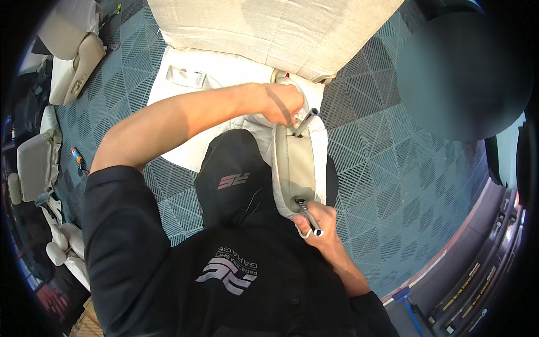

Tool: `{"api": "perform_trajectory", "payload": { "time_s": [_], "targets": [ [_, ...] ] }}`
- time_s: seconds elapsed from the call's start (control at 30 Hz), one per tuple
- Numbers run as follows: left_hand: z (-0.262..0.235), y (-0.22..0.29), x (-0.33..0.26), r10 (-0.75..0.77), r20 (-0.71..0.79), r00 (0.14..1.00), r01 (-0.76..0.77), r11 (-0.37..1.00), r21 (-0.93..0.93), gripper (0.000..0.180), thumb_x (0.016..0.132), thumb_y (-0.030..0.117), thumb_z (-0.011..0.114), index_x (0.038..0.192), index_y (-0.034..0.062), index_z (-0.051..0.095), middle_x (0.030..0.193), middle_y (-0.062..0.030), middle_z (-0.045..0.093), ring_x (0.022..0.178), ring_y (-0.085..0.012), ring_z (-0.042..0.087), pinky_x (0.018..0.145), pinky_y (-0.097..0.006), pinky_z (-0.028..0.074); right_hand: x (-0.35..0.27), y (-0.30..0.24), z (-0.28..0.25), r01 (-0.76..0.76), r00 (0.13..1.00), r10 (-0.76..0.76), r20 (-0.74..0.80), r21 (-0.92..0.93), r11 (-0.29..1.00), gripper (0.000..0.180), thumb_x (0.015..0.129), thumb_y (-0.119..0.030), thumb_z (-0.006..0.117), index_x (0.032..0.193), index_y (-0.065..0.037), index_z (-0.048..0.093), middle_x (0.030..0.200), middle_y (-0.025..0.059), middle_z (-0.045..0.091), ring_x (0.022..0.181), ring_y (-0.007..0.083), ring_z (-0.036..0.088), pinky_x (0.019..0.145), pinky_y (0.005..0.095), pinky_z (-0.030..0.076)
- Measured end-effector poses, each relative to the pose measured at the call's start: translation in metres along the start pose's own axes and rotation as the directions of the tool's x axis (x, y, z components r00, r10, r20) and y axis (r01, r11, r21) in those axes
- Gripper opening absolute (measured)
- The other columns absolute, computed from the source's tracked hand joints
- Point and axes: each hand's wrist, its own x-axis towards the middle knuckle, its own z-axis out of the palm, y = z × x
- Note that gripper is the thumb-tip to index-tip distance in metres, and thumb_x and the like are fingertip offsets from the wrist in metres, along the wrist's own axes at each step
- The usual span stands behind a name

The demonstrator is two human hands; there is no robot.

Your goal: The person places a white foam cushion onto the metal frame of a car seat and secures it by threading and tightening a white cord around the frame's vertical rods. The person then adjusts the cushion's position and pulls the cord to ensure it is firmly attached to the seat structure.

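Note:
A beige headrest [300, 163] lies across my right thigh with its underside up and two metal posts sticking out. The far post [307, 121] has a dark open end. The near post [309, 216] is notched. A pale fabric cover [321, 147] wraps around the headrest's sides. My left hand [284, 104] reaches across to its far end, closed on the cover's edge beside the far post; its fingertips are partly hidden. At the near end, my right hand [321, 223] is closed around the cover's edge, close against the near post.
A cream seat section [241, 28] stands ahead, with white cloth [179, 104] spread below it. Car seat parts [70, 67] line the left side. A small bottle [76, 154] lies on the grey tiled floor [382, 185]. A round dark object [466, 76] looms at upper right.

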Motion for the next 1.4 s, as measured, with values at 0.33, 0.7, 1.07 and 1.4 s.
{"api": "perform_trajectory", "payload": {
  "time_s": [0.33, 0.7, 1.07, 1.4],
  "targets": [
    [0.04, -0.043, -0.039, -0.134, 0.403, 0.905, 0.422, 0.172, -0.89, 0.032, 0.091, 0.016, 0.079, 0.115, 0.006, 0.06, 0.101, -0.0028, 0.065, 0.093, -0.014, 0.068, 0.078, -0.035, 0.062, -0.002, 0.004, -0.003, 0.104, 0.981, -0.109, 0.158, 0.037, 0.994, 0.049, 0.067, -0.03, 0.092, 0.06, -0.006, 0.05, 0.057, 0.0093, 0.052, 0.048, 0.0274, 0.053, 0.046, 0.0391, 0.041],
    [0.038, -0.007, -0.022, -0.209, 0.09, 0.974, 0.227, 0.923, -0.31, 0.035, 0.086, 0.016, 0.078, 0.073, 0.0032, 0.048, 0.065, -0.0079, 0.052, 0.06, -0.017, 0.053, 0.055, -0.036, 0.044, 0.003, 0.014, -0.001, 0.015, 0.969, -0.041, 0.244, 0.108, 0.994, 0.054, 0.068, -0.038, 0.091, 0.059, -0.005, 0.049, 0.057, 0.0092, 0.05, 0.049, 0.0279, 0.054, 0.048, 0.0403, 0.043],
    [0.076, 0.006, -0.058, -0.532, 0.059, 0.845, 0.191, 0.197, -0.962, 0.025, 0.099, 0.025, 0.069, 0.108, 0.0074, 0.055, 0.09, -0.0044, 0.064, 0.078, -0.0123, 0.066, 0.07, -0.031, 0.059, 0.008, 0.022, -0.01, -0.005, 0.998, 0.001, 0.057, 0.073, 0.997, 0.058, 0.076, -0.039, 0.088, 0.059, -0.007, 0.042, 0.053, 0.0096, 0.044, 0.042, 0.0252, 0.045, 0.042, 0.0366, 0.038],
    [0.025, 0.008, -0.033, -0.526, 0.381, 0.761, 0.648, 0.578, -0.496, 0.028, 0.077, 0.023, 0.067, 0.086, -0.003, 0.069, 0.084, -0.0148, 0.071, 0.069, -0.0219, 0.072, 0.064, -0.031, 0.059, 0.011, 0.011, -0.001, -0.046, 0.987, 0.032, 0.155, 0.091, 0.995, 0.051, 0.074, -0.028, 0.09, 0.059, -0.004, 0.048, 0.056, 0.0117, 0.051, 0.047, 0.0264, 0.053, 0.046, 0.0381, 0.042]
  ]
}}
